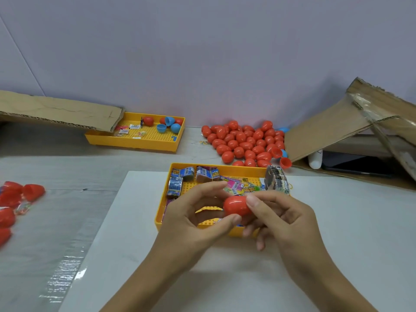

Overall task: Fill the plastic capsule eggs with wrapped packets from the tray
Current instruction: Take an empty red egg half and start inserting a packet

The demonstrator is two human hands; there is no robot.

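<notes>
Both hands hold one red capsule egg (236, 206) above the near yellow tray (160, 211). My left hand (191, 224) pinches the egg's left end between thumb and fingertips. My right hand (286, 219) grips its right end with thumb on top. The egg looks closed. Wrapped packets (180, 180) lie in bundles along the tray's far side, with loose colourful ones (238, 186) in the middle. A taller stack of packets (278, 180) stands at the tray's right corner.
A heap of red eggs (244, 143) lies behind the tray. A second yellow tray (135, 141) with blue and red shells sits far left, under a cardboard flap (58, 112). Red egg halves (13, 203) lie at the left edge. An open cardboard box (351, 129) stands right.
</notes>
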